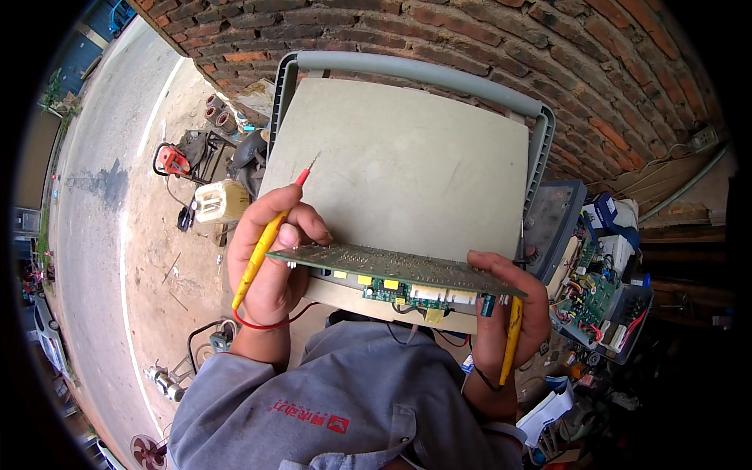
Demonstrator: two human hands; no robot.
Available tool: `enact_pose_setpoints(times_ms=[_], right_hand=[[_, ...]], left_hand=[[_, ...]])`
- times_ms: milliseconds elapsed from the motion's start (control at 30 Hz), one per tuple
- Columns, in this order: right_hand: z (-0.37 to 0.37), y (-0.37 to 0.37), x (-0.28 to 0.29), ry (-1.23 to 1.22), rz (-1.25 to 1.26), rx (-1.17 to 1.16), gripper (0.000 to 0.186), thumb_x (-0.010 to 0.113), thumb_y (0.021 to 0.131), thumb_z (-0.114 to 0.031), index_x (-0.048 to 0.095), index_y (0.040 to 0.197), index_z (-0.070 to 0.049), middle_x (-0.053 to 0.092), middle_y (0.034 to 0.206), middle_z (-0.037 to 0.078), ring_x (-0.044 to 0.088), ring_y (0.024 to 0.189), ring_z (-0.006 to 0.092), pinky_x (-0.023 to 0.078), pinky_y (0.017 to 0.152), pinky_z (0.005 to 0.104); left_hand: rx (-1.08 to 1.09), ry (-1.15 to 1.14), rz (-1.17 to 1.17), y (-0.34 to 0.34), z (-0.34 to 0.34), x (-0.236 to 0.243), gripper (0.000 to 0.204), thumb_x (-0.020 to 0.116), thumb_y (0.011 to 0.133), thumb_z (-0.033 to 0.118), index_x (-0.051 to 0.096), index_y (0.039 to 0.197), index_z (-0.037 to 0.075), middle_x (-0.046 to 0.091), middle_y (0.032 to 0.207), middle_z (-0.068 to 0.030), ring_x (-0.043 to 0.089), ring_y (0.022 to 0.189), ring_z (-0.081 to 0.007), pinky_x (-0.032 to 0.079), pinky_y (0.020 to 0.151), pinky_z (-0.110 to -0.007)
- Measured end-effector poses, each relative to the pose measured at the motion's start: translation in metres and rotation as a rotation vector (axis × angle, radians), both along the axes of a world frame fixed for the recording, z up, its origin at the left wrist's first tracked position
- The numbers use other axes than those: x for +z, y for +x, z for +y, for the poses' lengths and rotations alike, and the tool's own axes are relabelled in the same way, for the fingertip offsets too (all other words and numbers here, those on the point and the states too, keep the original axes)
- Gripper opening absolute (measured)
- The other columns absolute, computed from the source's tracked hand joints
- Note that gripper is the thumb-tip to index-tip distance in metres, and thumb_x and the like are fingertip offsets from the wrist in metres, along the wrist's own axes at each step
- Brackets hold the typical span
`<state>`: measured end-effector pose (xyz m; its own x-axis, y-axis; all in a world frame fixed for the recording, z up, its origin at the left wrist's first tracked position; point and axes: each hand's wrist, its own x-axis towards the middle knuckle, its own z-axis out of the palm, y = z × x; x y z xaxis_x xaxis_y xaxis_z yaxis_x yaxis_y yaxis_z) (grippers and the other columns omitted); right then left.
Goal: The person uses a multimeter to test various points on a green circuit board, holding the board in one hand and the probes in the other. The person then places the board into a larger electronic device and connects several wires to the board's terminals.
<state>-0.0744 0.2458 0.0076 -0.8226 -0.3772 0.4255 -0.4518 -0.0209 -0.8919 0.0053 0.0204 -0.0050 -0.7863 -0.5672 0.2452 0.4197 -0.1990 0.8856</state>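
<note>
A green circuit board (392, 266) is held up level between my two hands, its solder side upward and its yellow and white components hanging below. My left hand (266, 258) pinches the board's left end. Between those fingers also sits a yellow test probe (262, 254) with a red collar, its metal tip pointing up and away, a red lead trailing from its lower end. At the board's right end, my right hand (529, 294) grips the edge, fingers on top. A second yellow probe (511, 338) with a dark lead lies in that hand, its tip pointing away.
Beyond the board stands a pale grey flat-topped surface (399, 157) with a grey rail (423, 78), against a brick wall (439, 35). At right, a box of circuit boards (603, 290) sits among clutter. At left are a cream jerrycan (222, 201), a red machine (172, 159) and a road.
</note>
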Motion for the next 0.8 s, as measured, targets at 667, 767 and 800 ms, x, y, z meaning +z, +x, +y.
enact_pose_setpoints(times_ms=[667, 767, 800], right_hand=[[-0.003, 0.007, -0.013, -0.119, -0.058, -0.203, 0.047, 0.045, 0.1, -0.015, 0.033, 0.137, 0.009, 0.065, 0.105, 0.027, 0.062, 0.1, 0.0254, 0.041, 0.098, 0.0382], [-0.005, 0.007, -0.011, -0.106, -0.039, -0.227, 0.042, 0.042, 0.102, -0.018, 0.036, 0.134, 0.009, 0.068, 0.103, 0.02, 0.063, 0.1, 0.0209, 0.04, 0.099, 0.0347], [-0.005, 0.006, -0.012, -0.114, -0.043, -0.221, 0.044, 0.043, 0.101, -0.017, 0.035, 0.136, 0.009, 0.067, 0.104, 0.023, 0.063, 0.1, 0.0227, 0.042, 0.097, 0.0362]], left_hand=[[0.161, 0.083, 0.446, 0.009, -0.012, -0.018, 0.039, 0.047, 0.099, 0.047, 0.056, 0.121, 0.017, 0.056, 0.108, -0.0047, 0.047, 0.083, -0.014, 0.04, 0.072, -0.029], [0.281, -0.006, 0.428, 0.015, -0.008, -0.026, 0.038, 0.042, 0.101, 0.045, 0.051, 0.127, 0.018, 0.058, 0.107, -0.0075, 0.052, 0.079, -0.0169, 0.044, 0.07, -0.032], [0.32, -0.038, 0.423, 0.016, -0.006, -0.025, 0.037, 0.042, 0.102, 0.043, 0.049, 0.127, 0.017, 0.058, 0.105, -0.0076, 0.053, 0.078, -0.0166, 0.044, 0.07, -0.031]])
